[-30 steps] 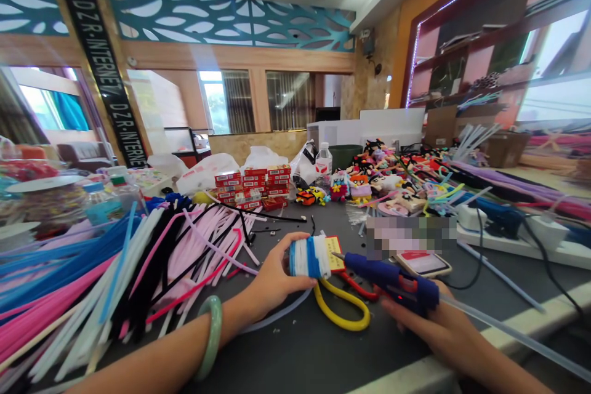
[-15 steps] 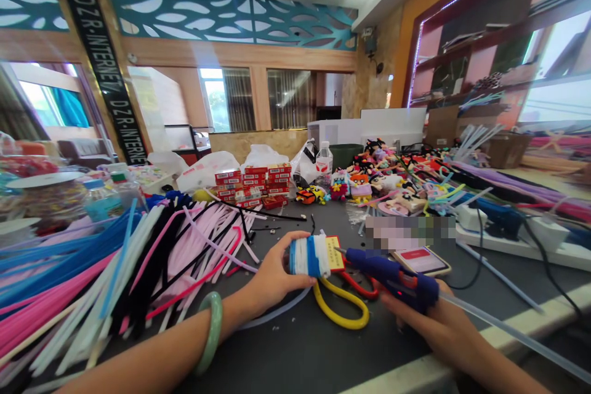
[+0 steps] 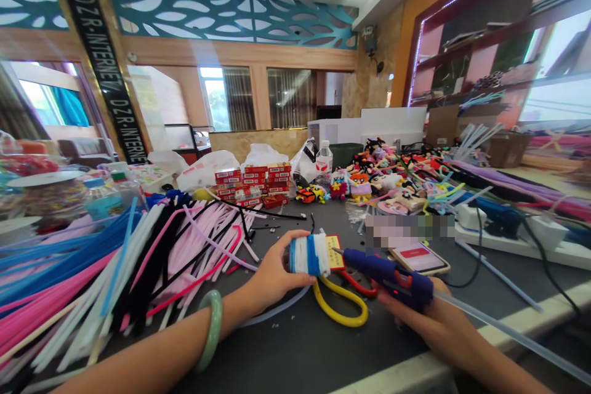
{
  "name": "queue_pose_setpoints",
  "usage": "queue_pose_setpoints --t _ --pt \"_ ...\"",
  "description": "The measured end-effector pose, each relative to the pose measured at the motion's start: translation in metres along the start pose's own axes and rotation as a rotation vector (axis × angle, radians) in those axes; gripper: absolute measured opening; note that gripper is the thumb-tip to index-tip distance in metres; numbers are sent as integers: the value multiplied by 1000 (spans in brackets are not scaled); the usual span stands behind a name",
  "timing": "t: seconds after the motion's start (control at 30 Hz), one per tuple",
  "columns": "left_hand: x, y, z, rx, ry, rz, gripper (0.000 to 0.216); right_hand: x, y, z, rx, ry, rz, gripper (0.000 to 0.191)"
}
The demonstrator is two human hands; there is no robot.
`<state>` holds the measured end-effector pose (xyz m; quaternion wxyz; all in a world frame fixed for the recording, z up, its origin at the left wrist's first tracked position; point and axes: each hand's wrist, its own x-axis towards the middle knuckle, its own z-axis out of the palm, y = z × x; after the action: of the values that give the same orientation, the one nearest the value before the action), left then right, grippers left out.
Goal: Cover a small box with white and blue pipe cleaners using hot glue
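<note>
Between the thumb and fingers of my left hand is a small box wrapped in blue and white pipe cleaners; its bare yellow-and-red end points right. My right hand grips a dark blue glue gun, with a long clear glue stick running out of its back. The gun's nozzle lies at the yellow end of the box; whether it touches, I cannot tell. A yellow pipe cleaner loop and a red one extend from beneath the box.
Bundles of coloured pipe cleaners cover the left side. Small red boxes are stacked at the back, beside finished dolls. A phone and a white power strip with cables lie right of the glue gun.
The glue gun and my right hand have shifted slightly left, with the nozzle a little farther over the box's yellow end. My left hand has stayed nearly still.
</note>
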<state>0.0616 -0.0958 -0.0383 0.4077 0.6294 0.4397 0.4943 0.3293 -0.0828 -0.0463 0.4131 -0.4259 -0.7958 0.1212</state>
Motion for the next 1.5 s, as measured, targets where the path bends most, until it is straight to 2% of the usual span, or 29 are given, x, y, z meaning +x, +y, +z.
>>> queue_pose_setpoints --t 0.17,0.37,0.57,0.73,0.93,1.5 --pt "0 0 -1 26 18 4 74 -1 -1 -1 24 11 14 39" --pt "-1 2 1 4 11 -17 75 -1 -5 -3 115 -103 -60 31" --pt "-1 5 2 15 26 -23 75 -1 -1 1 144 -87 -35 34" --pt "-1 6 2 40 26 -8 74 -3 2 2 78 -46 -24 37" --pt "0 5 1 37 28 -23 75 -3 3 2 144 -116 31 37" --pt "-1 11 3 27 43 -20 73 0 -6 -6 116 -124 -56 31"
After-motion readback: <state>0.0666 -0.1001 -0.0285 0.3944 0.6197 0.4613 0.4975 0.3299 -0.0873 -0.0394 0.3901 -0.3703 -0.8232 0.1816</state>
